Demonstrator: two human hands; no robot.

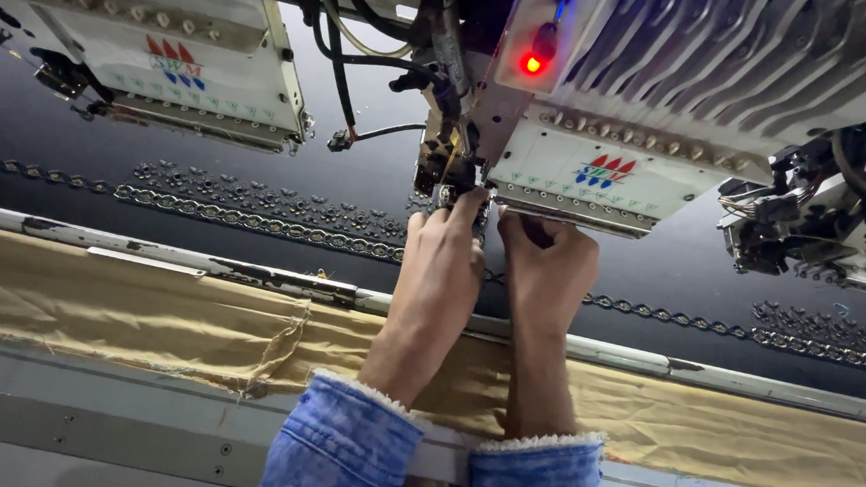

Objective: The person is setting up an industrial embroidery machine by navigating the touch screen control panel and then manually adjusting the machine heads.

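Observation:
Both my hands reach up under a white embroidery machine head (597,178). My left hand (442,259) has its fingertips at the small metal attachment (450,169) on the head's left side, touching it. My right hand (549,266) is curled with its fingers tucked beneath the head's lower edge; what they pinch is hidden. Below the hands lies black fabric (357,174) stitched with a silvery sequin border (254,218). I wear blue denim sleeves (350,449) with pale fleece cuffs.
A second machine head (178,67) hangs at the left, a third (814,232) at the right. A red lamp (533,64) glows on the middle head. A worn metal frame rail (251,274) and tan cloth strip (147,326) run across the front.

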